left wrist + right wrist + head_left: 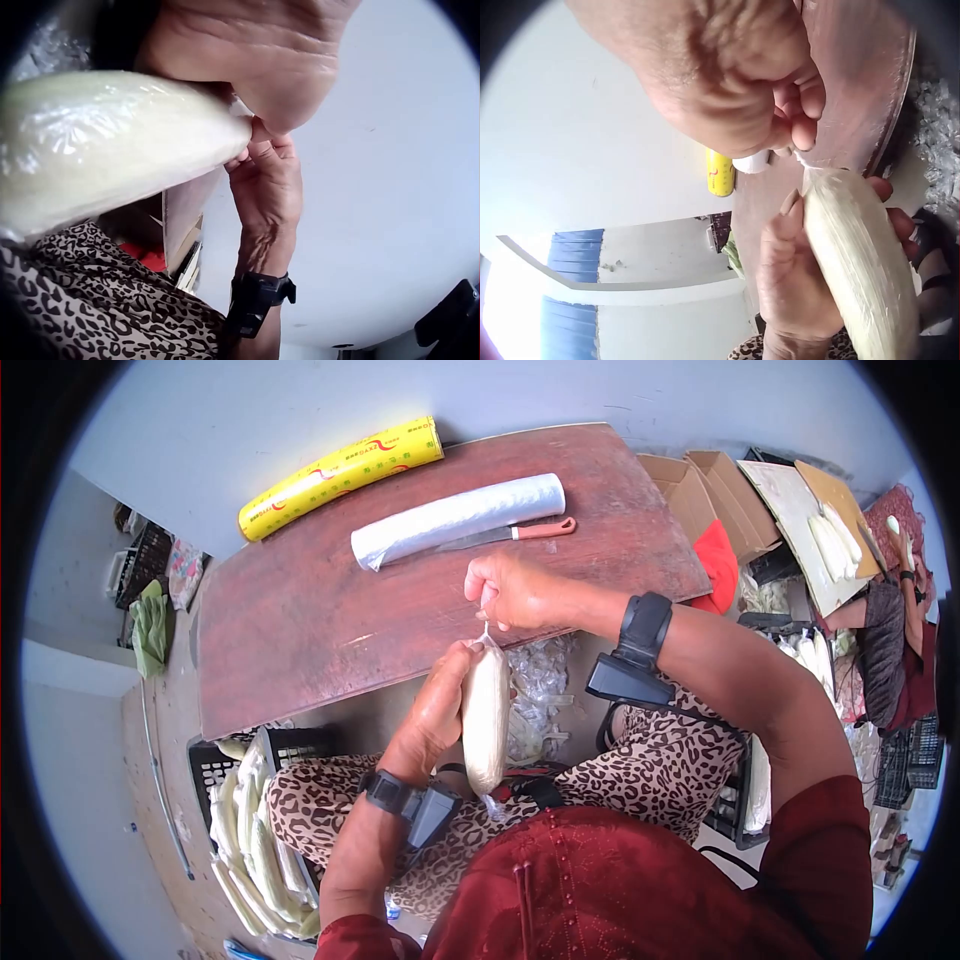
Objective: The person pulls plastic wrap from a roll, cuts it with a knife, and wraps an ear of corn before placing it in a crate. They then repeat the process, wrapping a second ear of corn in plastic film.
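Note:
A long, pale cream vegetable (484, 715) in clear plastic film stands upright in front of the person's lap. My left hand (436, 705) grips its upper part, thumb near the top, fingers round the far side. Above it, my right hand (512, 592) pinches the twisted end of the film (803, 158), which is drawn up into a thin strand. A loose tail of film (494, 807) hangs at the lower end. In the left wrist view, the film on the vegetable (112, 142) looks glossy and tight, and both hands meet at its tip.
On the red-brown table (290, 630) lie a white film roll (460, 518), a knife (545, 530) with an orange handle and a yellow printed roll (340, 475). Pale vegetables (255, 840) fill a black crate at left. Cardboard boxes (700, 500) and another person (905, 630) are at right.

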The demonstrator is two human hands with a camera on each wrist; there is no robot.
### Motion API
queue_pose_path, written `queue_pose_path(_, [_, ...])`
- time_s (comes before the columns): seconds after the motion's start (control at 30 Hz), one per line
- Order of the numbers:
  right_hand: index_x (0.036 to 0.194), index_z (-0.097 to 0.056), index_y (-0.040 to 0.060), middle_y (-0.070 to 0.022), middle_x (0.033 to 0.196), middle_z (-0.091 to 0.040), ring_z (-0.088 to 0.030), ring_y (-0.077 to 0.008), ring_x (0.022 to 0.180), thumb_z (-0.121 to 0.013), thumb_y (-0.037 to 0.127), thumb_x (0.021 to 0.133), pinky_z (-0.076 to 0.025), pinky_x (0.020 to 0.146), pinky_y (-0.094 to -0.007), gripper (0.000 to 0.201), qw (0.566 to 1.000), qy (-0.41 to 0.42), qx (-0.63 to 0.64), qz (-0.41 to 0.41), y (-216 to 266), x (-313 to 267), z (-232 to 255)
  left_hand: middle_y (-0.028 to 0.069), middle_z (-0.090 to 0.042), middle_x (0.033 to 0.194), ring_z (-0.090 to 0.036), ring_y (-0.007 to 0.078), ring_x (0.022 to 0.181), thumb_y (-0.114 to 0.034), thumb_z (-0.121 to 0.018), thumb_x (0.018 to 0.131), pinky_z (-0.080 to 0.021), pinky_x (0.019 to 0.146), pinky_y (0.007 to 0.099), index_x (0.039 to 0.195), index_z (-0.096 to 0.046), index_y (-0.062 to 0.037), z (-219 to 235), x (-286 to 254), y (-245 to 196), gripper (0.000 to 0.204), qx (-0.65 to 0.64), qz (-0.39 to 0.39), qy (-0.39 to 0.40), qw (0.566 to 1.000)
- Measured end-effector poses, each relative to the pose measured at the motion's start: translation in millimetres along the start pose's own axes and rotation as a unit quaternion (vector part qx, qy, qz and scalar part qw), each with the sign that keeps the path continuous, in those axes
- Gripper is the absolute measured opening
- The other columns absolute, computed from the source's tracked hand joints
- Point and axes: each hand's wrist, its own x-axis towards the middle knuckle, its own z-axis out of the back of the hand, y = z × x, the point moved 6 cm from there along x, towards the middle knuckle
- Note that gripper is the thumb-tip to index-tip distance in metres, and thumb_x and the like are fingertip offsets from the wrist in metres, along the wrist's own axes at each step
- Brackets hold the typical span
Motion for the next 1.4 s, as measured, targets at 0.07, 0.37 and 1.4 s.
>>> queue_pose_path(0.07, [0.096,-0.055,0.0003,-0.0066,0.068,-0.059,-0.058,-0.0139,0.059,-0.060,-0.006,0.080,-0.047,0.057,-0.0336,0.017,1.000,-0.011,-0.023,0.009,-1.0,1.5,-4.5,0.0137,-0.063,0.087,-0.064,0.0264,0.076,-0.037,-0.044,0.093,-0.054,0.066,0.0379,0.104,-0.056,-0.0003,6.8,2.3,10.4,0.040,-0.003,0.028,-0.036,0.999])
queue_pose_path(0.37, [0.088,-0.054,0.0018,-0.0203,0.077,-0.062,-0.061,-0.0380,0.073,-0.058,-0.003,0.079,-0.046,0.061,-0.0452,0.010,0.968,0.005,-0.207,0.141,-6.0,10.0,-36.0,0.0101,-0.059,0.083,-0.062,0.0234,0.071,-0.038,-0.043,0.095,-0.053,0.061,0.0383,0.102,-0.054,-0.0039,13.9,2.2,36.9,0.037,-0.023,0.085,-0.110,0.990])
queue_pose_path(1.4, [0.103,-0.054,0.0081,-0.0117,0.108,-0.055,-0.049,-0.0315,0.107,-0.059,0.010,0.085,-0.038,0.084,-0.0484,0.020,0.863,-0.179,-0.472,0.020,-60.5,15.5,77.6,0.0095,-0.060,0.075,-0.060,0.0204,0.061,-0.033,-0.046,0.094,-0.049,0.051,0.0346,0.098,-0.055,-0.0016,30.6,25.9,41.8,0.033,0.020,0.019,-0.105,0.994])
